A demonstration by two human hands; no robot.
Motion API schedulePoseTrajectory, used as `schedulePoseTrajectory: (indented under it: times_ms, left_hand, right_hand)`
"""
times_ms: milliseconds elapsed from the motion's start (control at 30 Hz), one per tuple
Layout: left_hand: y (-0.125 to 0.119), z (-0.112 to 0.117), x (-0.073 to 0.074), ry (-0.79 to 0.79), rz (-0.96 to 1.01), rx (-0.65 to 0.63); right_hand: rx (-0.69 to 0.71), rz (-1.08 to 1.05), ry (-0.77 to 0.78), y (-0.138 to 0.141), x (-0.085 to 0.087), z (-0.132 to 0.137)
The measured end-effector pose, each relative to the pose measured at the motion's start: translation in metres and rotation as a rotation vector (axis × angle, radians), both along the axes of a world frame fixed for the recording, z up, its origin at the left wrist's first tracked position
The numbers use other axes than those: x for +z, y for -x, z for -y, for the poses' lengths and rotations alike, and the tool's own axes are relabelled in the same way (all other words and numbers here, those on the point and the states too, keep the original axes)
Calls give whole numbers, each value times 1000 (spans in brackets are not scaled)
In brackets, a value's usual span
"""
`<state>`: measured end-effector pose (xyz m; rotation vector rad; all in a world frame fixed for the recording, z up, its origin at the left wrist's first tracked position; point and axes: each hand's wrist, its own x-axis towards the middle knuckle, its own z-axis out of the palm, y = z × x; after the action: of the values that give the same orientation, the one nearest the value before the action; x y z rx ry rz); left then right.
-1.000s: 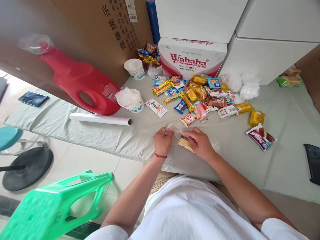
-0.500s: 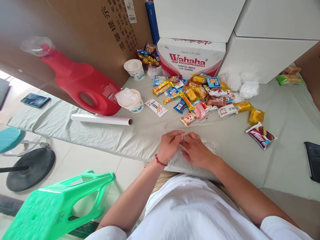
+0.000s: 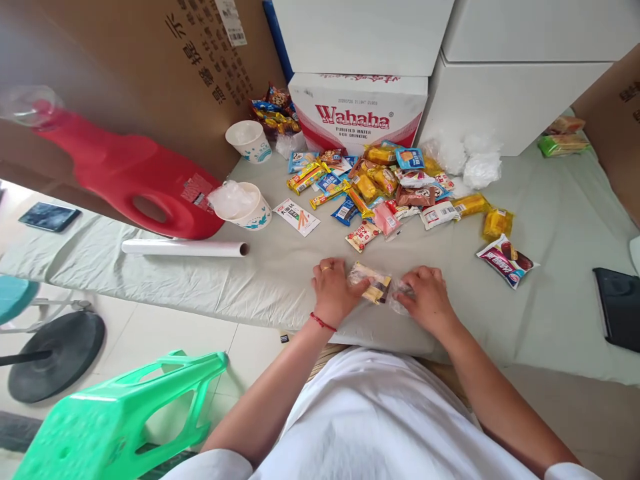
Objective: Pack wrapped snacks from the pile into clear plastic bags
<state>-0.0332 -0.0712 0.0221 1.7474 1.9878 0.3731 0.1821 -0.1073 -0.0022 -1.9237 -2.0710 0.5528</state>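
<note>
A flat, oblong packet with pale yellow and dark brown patches [image 3: 379, 288], wrapped in loose, clear plastic film [image 3: 396, 301], lies on the desk draped in pale grey-green cloth [image 3: 450, 257], near its front edge and between the two hands. The film is crinkled and glossy, bunching around the packet's right end. Its long axis runs mostly crosswise before the person, slanting so that the left end points slightly away and the right end slightly towards the body.

The hands are apart. The left hand [image 3: 334, 291], with a thin red cord bracelet [image 3: 324, 323] at its wrist, has thumb and fingers spread, the thumb over the packet's left part. The right hand [image 3: 426, 299] touches the film at the right end; whether it pinches it I cannot tell.

Just beyond lies a small cream-and-red sachet [image 3: 363, 236], at the near edge of a heap of brightly wrapped snacks [image 3: 377, 183]. A white-and-red cardboard carton [image 3: 357, 113] stands behind the heap. Farther left lies a slim white roll [image 3: 185, 249].
</note>
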Motion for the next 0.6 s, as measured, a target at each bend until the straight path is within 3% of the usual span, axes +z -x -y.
schedulePoseTrajectory:
  times_ms: [167,267,333,467,533,600]
  left_hand:
    - [-7,7,2,4,119,-12]
    - [-20,15,7,-150,283,-29]
    - [-30,21,7,-386,263,-116]
    - [-48,29,-4,-838,30,-431]
    - [-53,31,-11,-896,-9,-539]
    - [-54,32,-16,-853,61,-667]
  right_hand:
    - [25,-29,-15,19,10,7]
    - [-35,-209,89,21,14,7]
    - [-109,-504,166,22,14,5]
    - [-232,-1356,317,26,15,3]
    - [-278,-1668,418,24,16,3]
    - [-319,-1840,488,21,17,4]
